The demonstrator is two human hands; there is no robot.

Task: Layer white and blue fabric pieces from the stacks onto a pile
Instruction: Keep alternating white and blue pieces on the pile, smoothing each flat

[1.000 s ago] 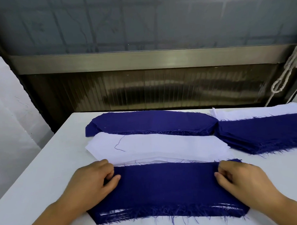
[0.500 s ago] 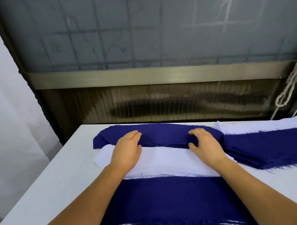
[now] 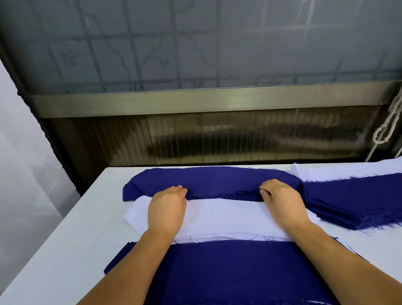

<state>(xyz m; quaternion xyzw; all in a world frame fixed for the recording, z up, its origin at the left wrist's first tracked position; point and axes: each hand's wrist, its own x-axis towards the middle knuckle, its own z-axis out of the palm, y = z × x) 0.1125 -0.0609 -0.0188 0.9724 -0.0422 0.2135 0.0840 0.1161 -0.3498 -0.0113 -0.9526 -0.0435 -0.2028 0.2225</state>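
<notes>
The pile [image 3: 235, 273] lies nearest me on the table, with a blue fabric piece on top and both forearms over it. Behind it sits the white stack [image 3: 223, 213], and behind that the blue stack [image 3: 210, 180]. My left hand [image 3: 168, 208] and my right hand [image 3: 282, 201] both rest on the white stack. Their fingers curl down at its far edge, where it meets the frayed edge of the blue stack, and pinch the top white piece there. The fingertips are hidden from me.
A second heap of blue fabric [image 3: 363, 200] lies at the right with white fabric [image 3: 357, 169] behind it. The white table [image 3: 68, 245] ends at the left and far edges. A metal-framed window wall stands behind, and a knotted rope [image 3: 392, 118] hangs at right.
A second ago both hands held the ends of the blue piece on the pile. They let go, reached forward over the white stack, and their fingers have now curled at its far edge.
</notes>
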